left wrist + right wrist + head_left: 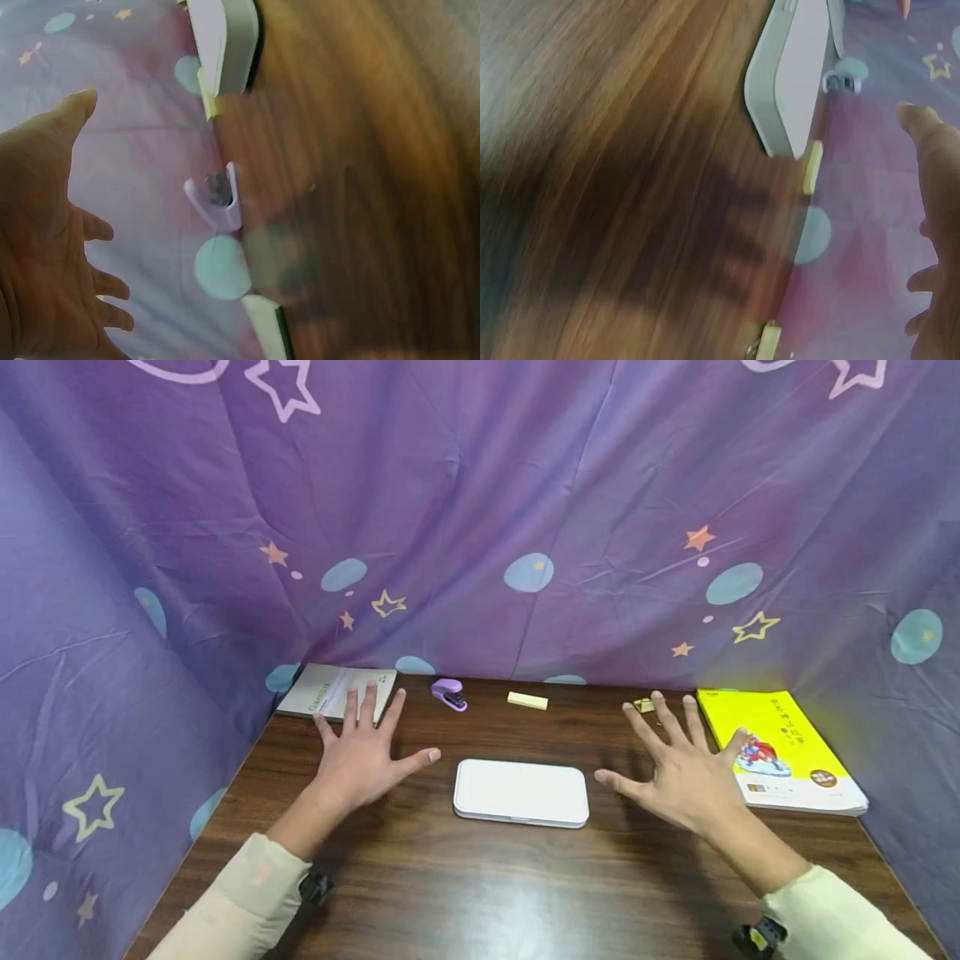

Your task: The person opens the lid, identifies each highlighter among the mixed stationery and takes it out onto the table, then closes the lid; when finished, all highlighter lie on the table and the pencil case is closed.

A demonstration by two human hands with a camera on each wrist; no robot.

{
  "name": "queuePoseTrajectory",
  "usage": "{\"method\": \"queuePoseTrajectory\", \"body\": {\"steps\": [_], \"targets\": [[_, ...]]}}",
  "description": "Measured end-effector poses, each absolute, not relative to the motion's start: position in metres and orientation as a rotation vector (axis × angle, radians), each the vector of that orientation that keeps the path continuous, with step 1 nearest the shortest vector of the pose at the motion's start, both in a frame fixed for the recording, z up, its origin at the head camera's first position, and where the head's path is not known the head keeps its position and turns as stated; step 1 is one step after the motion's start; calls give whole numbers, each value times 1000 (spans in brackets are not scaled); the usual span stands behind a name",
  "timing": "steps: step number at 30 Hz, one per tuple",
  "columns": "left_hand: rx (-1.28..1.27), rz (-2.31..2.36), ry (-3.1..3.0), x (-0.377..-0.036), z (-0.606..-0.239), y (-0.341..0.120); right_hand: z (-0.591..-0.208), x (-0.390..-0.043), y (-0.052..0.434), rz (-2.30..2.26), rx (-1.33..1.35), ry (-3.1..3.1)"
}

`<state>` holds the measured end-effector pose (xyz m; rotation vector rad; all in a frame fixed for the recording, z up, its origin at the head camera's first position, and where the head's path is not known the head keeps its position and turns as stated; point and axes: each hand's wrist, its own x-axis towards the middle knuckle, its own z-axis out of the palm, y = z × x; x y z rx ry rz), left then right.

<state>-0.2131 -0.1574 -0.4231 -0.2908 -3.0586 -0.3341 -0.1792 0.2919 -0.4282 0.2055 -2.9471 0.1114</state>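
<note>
Both hands hover over the table with fingers spread, holding nothing. My left hand [358, 762] is to the left of a closed white flat case [521, 792], its fingertips overlapping a grey-covered notebook [337, 691] in the head view. To the case's right is my right hand [686, 777], its little finger overlapping a yellow and white book [780, 747]. In the left wrist view a small purple stapler [217, 202] stands beyond the left hand [49, 247]. The right wrist view catches the right hand [941, 202] and the white case [799, 82].
A pale yellow block [528, 700] lies at the back middle of the wooden table [480, 893]. Behind the right fingers sits a small yellowish item [643, 704], partly hidden. A purple patterned curtain [450, 510] closes off the back and sides.
</note>
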Motion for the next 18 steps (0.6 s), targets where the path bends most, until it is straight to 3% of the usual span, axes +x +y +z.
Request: {"method": "queuePoseTrajectory", "body": {"steps": [18], "targets": [[-520, -320, -3164, -200, -478, -105, -454, -187, 222, 16, 535, -2929]]}}
